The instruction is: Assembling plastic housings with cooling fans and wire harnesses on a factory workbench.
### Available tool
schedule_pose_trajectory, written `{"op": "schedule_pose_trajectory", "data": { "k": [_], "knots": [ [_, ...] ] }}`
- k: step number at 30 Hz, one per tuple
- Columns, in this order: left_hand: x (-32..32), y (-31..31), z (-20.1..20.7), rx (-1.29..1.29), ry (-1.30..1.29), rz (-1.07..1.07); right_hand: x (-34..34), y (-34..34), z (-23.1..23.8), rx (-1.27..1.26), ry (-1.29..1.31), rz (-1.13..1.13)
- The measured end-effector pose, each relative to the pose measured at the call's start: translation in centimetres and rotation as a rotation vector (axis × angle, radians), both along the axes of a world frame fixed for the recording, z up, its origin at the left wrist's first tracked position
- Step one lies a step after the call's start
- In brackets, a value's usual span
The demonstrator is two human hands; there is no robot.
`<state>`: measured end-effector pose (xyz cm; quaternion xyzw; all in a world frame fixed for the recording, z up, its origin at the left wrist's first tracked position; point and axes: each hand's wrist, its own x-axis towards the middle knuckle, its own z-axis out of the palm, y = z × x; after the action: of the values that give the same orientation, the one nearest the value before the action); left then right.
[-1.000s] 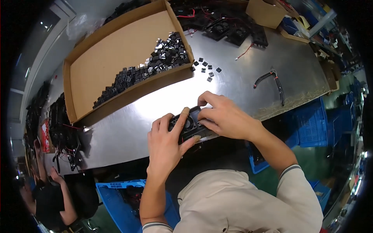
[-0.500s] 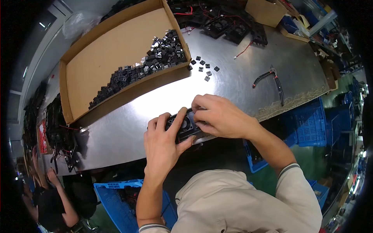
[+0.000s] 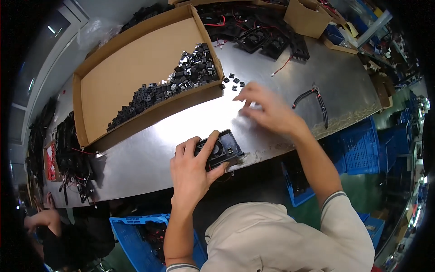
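Note:
My left hand [image 3: 188,165] grips a black rectangular plastic housing [image 3: 232,140] with a small round fan in it, at the front edge of the metal table. Its fingers lie over the fan part; the thumb presses the near side. The housing's right end is uncovered and shows a small square black piece [image 3: 229,151] in it. My right hand [image 3: 267,109] is raised over the table, up and right of the housing, blurred by motion. Its thumb and forefinger look apart, with nothing visible between them. Several loose square black pieces [image 3: 234,80] lie just beyond its fingertips.
A shallow cardboard box [image 3: 136,54] holds a heap of small black parts with metal tabs. Pliers [image 3: 319,99] lie at right. Fan units with wires [image 3: 267,38] are piled at the back. Blue crates [image 3: 362,149] stand below the table; another person [image 3: 59,235] is at lower left.
My right hand has left the housing and moved up and away toward the loose pieces, now covering some of them. My left hand keeps its hold on the housing.

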<state>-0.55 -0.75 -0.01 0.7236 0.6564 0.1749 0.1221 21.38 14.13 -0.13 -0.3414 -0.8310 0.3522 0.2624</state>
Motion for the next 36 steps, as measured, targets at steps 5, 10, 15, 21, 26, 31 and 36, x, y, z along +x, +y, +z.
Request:
{"op": "schedule_pose_trajectory", "data": {
  "k": [5,10,15,21,26,31,36],
  "knots": [
    [0.3,0.1,-0.1,0.009,0.001,0.013,0.7,2.8,-2.3,0.205,-0.246,-0.062],
    [0.0,0.0,-0.2,-0.004,0.003,0.01,0.0,0.8,-1.0,0.126,-0.146,-0.112],
    [0.2,0.1,-0.1,-0.03,-0.002,0.014,-1.0,-5.9,0.7,0.097,0.047,0.07],
    [0.1,0.0,-0.3,-0.004,0.008,0.021,-1.9,-6.8,-0.4,0.348,-0.013,0.165],
    [0.2,0.0,-0.4,0.0,0.011,0.013,-1.7,-6.8,-0.6,0.319,-0.003,0.19],
    [0.2,0.0,-0.1,-0.011,-0.025,0.013,-1.3,-6.9,-0.4,0.333,-0.001,0.217],
    [0.1,0.1,0.0,-0.015,-0.057,0.006,-1.3,-6.8,-1.3,0.347,0.034,0.186]
  ]
}}
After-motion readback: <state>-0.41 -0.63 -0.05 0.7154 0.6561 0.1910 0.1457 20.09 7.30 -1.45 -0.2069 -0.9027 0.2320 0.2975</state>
